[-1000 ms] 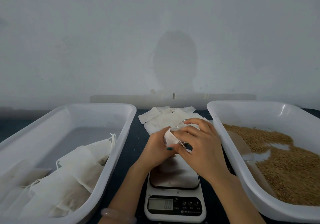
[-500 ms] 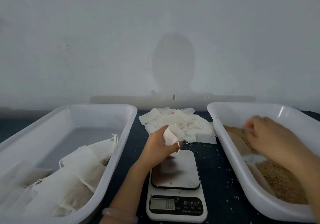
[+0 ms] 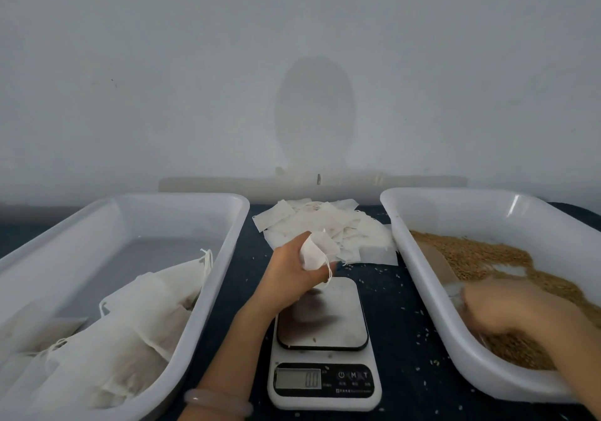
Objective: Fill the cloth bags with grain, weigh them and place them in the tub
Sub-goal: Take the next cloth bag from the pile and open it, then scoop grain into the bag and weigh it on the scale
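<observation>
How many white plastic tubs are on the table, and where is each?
2. The left tub stands left of the scale and holds filled cloth bags; the right tub stands right of it and holds grain. None appears hidden.

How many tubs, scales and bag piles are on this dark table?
White plastic tubs: 2 (left tub, right tub)
White digital kitchen scale: 1
Pile of empty white cloth bags: 1
Total: 4

1. A small empty cloth bag (image 3: 313, 253) is pinched in the left grip (image 3: 292, 279) over the far edge of the scale (image 3: 322, 339).
2. The right grip (image 3: 507, 310), blurred, is seen among the grain (image 3: 487, 254) in the right tub (image 3: 422, 198).
3. Filled bags (image 3: 130, 323) are piled in the left tub (image 3: 182, 197).
</observation>
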`<action>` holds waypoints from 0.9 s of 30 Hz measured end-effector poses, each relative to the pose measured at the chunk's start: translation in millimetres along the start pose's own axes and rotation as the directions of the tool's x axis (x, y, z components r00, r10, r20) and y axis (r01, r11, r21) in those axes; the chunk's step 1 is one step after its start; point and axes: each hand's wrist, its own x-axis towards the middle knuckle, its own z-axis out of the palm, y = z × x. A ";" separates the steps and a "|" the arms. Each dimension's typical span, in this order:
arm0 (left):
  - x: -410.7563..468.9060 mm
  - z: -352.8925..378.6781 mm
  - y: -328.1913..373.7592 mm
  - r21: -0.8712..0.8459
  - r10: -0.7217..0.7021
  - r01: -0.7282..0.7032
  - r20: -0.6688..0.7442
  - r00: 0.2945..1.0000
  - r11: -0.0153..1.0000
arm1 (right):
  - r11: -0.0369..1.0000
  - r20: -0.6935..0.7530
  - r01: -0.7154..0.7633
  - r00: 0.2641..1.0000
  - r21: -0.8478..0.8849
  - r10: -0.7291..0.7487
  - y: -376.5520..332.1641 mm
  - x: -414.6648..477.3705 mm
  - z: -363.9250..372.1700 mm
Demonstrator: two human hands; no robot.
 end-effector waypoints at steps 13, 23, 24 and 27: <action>-0.6 -1.0 -1.3 0.032 0.025 -0.025 -0.005 1.000 0.999 | 0.960 0.026 0.006 1.000 0.281 -0.013 6.1 13.4 6.3; -5.3 -5.8 4.8 0.047 0.020 -0.020 -0.006 1.000 0.999 | 0.955 -0.533 0.071 0.840 0.289 0.099 59.4 1.2 39.7; -5.3 -6.7 5.7 0.045 0.018 -0.017 -0.009 1.000 0.999 | 0.953 -0.594 0.062 0.793 0.297 0.134 74.5 1.3 48.2; -4.2 -7.5 4.9 0.046 0.018 -0.018 -0.011 1.000 0.999 | 0.940 -0.513 -0.050 0.827 0.338 0.228 135.1 17.7 85.4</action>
